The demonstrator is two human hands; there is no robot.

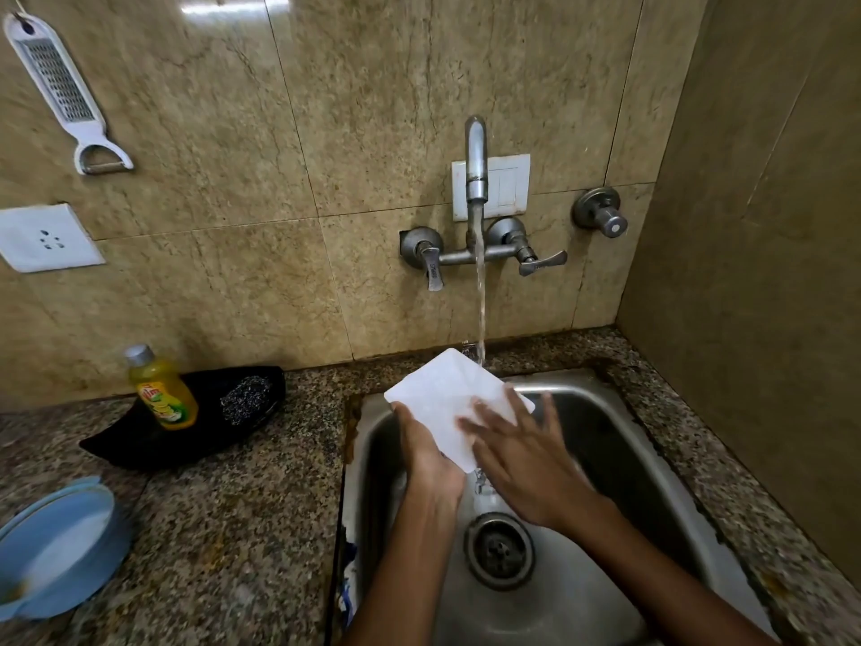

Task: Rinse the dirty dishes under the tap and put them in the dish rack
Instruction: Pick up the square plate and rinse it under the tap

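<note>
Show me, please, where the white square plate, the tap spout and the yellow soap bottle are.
white square plate (447,398): head view, on its wet flat face above the hands.
tap spout (476,165): head view, on the metal pipe.
yellow soap bottle (163,396): head view, on its label.

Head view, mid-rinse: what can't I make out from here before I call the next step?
- Dish rack: nowhere in the head view, so its place is unknown.
- White square plate: the left hand and right hand cover its near part; the right hand is motion-blurred.
- Blue bowl: cut off by the left edge; contents unclear.
- Sink: near part hidden by both forearms and the bottom edge.
- Yellow bottle: label too small to read.
</note>
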